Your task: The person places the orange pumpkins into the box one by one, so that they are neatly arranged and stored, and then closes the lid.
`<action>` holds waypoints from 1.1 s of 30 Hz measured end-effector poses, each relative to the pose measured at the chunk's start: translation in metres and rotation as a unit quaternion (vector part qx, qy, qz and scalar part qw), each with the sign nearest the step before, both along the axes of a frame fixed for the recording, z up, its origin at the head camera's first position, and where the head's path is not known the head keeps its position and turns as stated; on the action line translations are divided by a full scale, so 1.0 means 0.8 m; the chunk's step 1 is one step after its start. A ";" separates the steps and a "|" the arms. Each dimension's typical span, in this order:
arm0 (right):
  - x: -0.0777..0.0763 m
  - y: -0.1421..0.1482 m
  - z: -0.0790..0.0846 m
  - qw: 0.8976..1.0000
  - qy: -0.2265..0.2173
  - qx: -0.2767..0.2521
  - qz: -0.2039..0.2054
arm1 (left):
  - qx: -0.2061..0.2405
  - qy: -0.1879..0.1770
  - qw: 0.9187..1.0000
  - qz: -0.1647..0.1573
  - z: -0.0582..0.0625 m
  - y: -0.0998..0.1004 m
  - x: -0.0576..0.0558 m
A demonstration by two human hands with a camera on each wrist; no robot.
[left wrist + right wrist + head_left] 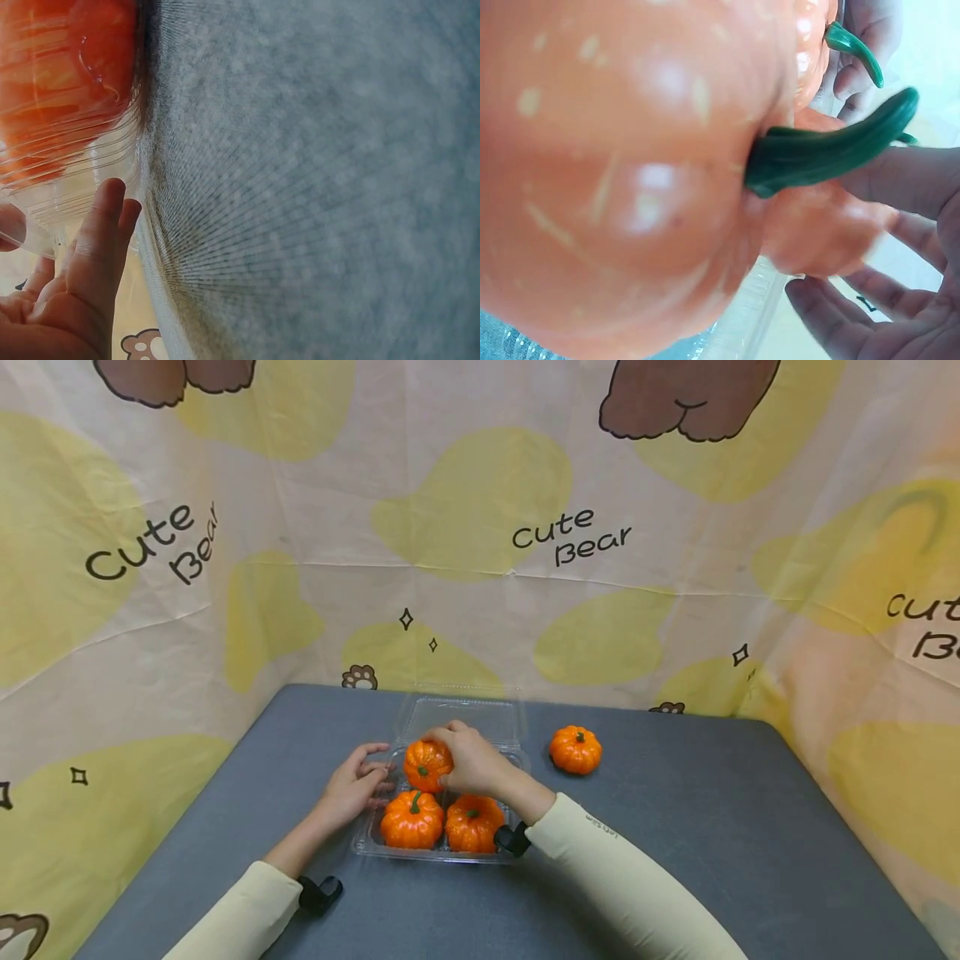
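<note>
My right hand grips a small orange toy pumpkin over the back left part of a clear plastic clamshell box. In the right wrist view, thumb and fingers reach around this pumpkin, partly hidden behind a nearer one. Two more pumpkins sit in the box's front compartments, one at the left and one at the right. My left hand is at the box's left side. In the left wrist view its extended fingers lie against the ribbed plastic wall.
The box's transparent lid lies folded back toward the rear edge of the grey table. Another orange pumpkin stands right of the box. A printed cloth hangs behind the table and along its sides.
</note>
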State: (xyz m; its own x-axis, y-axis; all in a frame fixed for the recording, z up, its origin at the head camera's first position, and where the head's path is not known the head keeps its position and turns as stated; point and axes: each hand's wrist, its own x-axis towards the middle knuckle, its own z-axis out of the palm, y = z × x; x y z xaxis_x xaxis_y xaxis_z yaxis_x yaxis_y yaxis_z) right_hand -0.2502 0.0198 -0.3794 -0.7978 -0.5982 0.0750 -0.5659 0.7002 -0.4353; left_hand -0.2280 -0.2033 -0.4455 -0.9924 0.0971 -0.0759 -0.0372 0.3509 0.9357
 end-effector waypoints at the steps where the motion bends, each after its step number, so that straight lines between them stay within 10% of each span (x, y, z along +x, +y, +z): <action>1: 0.000 0.000 0.000 1.000 -0.001 0.000 0.001 | 0.000 0.000 1.000 0.000 0.000 0.000 0.000; 33: 0.009 0.027 0.015 0.997 -0.059 -0.058 -0.001 | -0.014 0.003 1.000 0.005 -0.002 0.000 -0.004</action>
State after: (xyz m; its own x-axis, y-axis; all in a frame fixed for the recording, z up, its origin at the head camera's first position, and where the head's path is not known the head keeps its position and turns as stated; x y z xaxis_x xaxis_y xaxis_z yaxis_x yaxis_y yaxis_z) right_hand -0.2426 0.0417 -0.3676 -0.8059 -0.5900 0.0491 -0.5053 0.6423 -0.5763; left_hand -0.2309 -0.2031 -0.4470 -0.9937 0.0849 -0.0729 -0.0358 0.3759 0.9260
